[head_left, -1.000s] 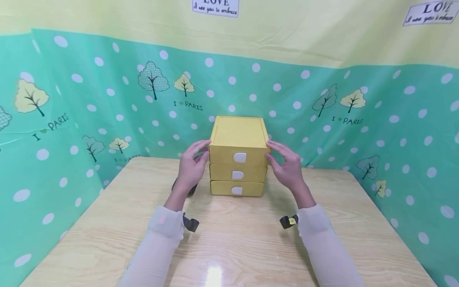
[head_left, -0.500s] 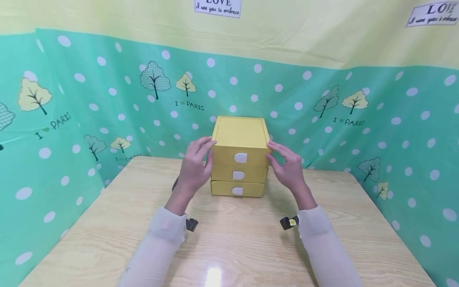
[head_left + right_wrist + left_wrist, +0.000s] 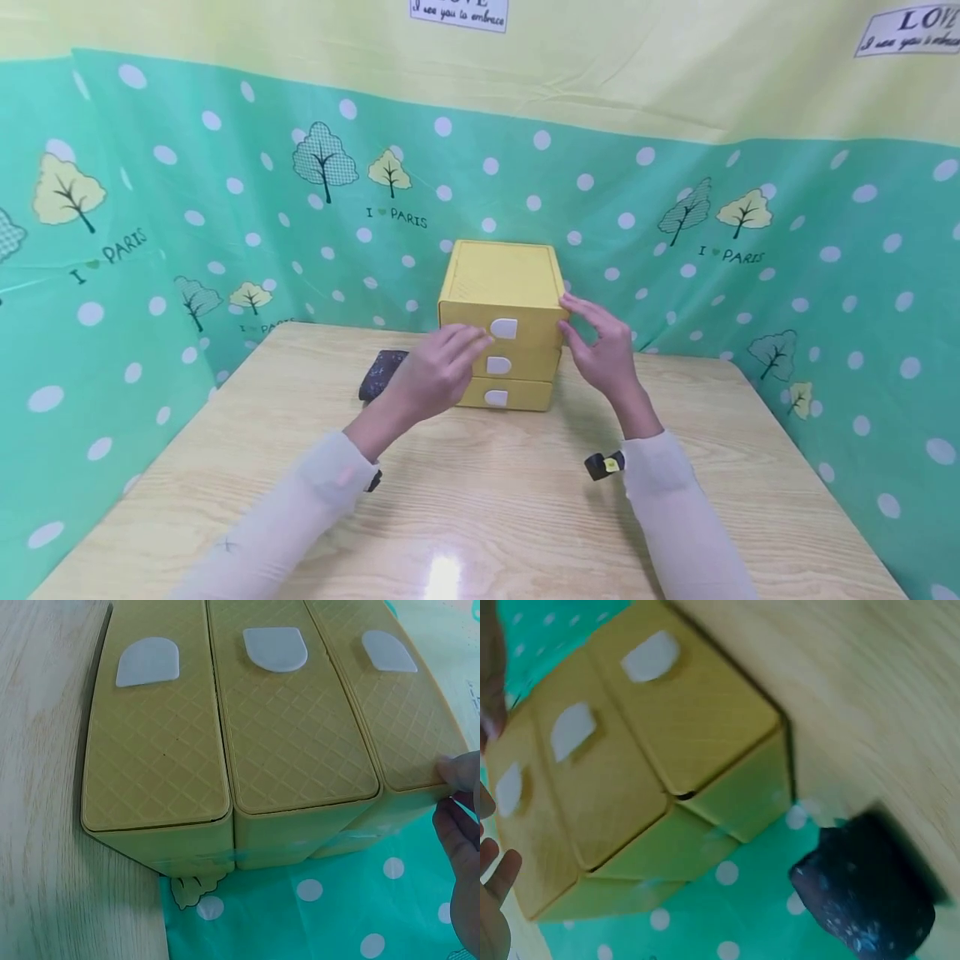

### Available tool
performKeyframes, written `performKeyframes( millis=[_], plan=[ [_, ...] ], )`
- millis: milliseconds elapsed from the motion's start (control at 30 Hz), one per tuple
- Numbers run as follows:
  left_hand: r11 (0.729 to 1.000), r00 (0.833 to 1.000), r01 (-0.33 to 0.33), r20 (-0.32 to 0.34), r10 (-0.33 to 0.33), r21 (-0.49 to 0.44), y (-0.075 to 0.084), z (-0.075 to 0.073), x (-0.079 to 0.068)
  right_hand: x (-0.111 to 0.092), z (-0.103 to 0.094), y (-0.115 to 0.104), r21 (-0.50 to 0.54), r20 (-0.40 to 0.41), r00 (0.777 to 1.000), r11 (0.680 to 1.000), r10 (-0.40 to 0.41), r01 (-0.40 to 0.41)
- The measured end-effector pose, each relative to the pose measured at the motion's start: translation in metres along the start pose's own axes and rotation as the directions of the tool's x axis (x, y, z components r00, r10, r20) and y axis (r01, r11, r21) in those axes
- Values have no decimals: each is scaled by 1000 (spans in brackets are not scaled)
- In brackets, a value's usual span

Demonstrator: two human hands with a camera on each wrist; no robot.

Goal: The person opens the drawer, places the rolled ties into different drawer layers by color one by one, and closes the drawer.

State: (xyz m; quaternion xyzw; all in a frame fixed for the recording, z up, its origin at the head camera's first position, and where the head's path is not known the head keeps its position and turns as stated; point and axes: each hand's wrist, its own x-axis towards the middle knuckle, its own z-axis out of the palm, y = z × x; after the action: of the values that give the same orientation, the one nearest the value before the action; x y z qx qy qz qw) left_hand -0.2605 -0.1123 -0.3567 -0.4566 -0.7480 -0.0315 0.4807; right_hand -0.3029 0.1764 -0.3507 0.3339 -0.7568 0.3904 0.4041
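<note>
A yellow three-drawer storage box (image 3: 504, 275) stands at the back of the table, each drawer front bearing a white tab handle. My right hand (image 3: 603, 350) holds its upper right front corner; in the right wrist view the thumb (image 3: 459, 771) lies on the top drawer's front and the fingers on the side. My left hand (image 3: 438, 371) is in front of the box, fingers loosely bent and holding nothing, its fingertips near the top drawer's handle (image 3: 504, 328). The left hand hides part of the lower drawers. All three drawers look closed.
A dark, pale-speckled, pouch-like thing (image 3: 381, 375) lies on the table just left of the box, partly behind the left hand. A green and yellow patterned curtain (image 3: 525, 175) hangs close behind the box. The wooden table (image 3: 510, 492) extends in front.
My left hand has left the box's upper left corner and moved right and down to its front, bringing the dark thing into view. The right hand stays on its corner.
</note>
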Motion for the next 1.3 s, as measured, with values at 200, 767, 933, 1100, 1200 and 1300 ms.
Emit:
performKeyframes(
  millis=[200, 767, 933, 1100, 1200, 1300],
  plan=[
    [979, 975, -178, 151, 163, 95, 6, 13, -12, 0, 0, 0, 10, -17, 1000, 1000, -12, 12],
    [886, 818, -449, 454, 354, 118, 9, 41, -38, 0, 3, 0, 0, -8, 1000, 1000, 20, -20],
    [845, 785, -519, 462, 412, 129, 10, 47, -37, 0, 3, -2, -3, -7, 1000, 1000, 26, -26],
    [828, 778, -543, 457, 432, 142, 14, 56, -32, 1, 2, -3, -10, -7, 999, 999, 35, -35],
    [813, 765, -562, 469, 441, 151, 14, 61, -30, 1, 2, -4, -13, -12, 999, 999, 32, -32],
    [800, 755, -579, 474, 453, 158, 13, 65, -30, 1, 2, -3, -9, -14, 1000, 1000, 21, -21]
  ],
)
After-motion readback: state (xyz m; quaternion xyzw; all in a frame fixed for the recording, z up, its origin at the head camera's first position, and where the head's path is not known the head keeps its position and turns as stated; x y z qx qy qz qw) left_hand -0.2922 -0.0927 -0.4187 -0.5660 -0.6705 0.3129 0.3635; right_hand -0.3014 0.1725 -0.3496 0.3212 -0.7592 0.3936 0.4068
